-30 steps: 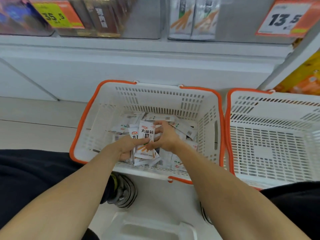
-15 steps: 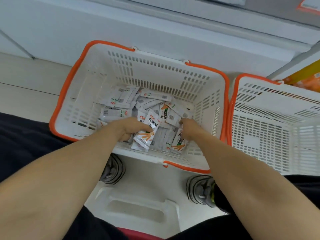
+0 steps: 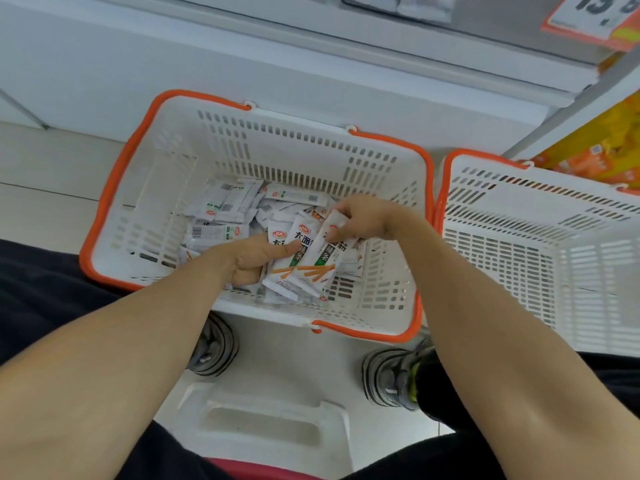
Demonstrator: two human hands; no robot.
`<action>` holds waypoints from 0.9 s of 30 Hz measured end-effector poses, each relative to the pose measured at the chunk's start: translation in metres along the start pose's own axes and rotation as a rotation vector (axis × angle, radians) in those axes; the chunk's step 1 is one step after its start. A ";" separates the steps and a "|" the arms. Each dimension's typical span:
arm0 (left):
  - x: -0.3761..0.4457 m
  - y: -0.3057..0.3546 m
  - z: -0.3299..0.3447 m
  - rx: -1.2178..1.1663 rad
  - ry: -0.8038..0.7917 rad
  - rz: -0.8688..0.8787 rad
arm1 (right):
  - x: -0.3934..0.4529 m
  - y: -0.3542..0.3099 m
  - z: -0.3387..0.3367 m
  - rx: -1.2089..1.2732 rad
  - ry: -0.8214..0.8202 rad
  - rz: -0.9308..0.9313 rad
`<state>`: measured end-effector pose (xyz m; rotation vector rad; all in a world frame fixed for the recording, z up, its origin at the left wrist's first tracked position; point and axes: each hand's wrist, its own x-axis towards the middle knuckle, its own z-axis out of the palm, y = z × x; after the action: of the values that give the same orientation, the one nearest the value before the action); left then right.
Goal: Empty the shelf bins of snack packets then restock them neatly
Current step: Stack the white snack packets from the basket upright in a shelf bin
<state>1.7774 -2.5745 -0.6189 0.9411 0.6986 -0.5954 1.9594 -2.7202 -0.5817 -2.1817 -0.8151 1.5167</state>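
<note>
Between the two hands, over the near half of the white basket [image 3: 277, 140], a small fan of snack packets [image 3: 294, 261] is being gathered. Left hand [image 3: 252, 258] is holding the fan, its grip closing with the thumb lying across the fronts. Right hand [image 3: 363, 220] is pinching one more packet [image 3: 329, 251] by its top edge, just beside the fan. Beyond both grips loose packets [image 3: 221, 209] are lying flat on the basket floor, with bare floor showing toward the left wall. Orange rim [image 3: 114, 188] is ringing the basket. Right of the right hand a second basket [image 3: 519, 244] is standing alongside. Packets are white with dark lettering, a green band and orange sticks.
</note>
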 end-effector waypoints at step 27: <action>0.007 -0.004 -0.067 -0.001 0.513 -0.055 | 0.078 0.038 0.092 0.099 0.611 0.196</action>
<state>1.7605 -2.5188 -0.6535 1.0877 1.1847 -0.3999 1.9034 -2.7026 -0.6938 -2.4919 -0.3252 0.8427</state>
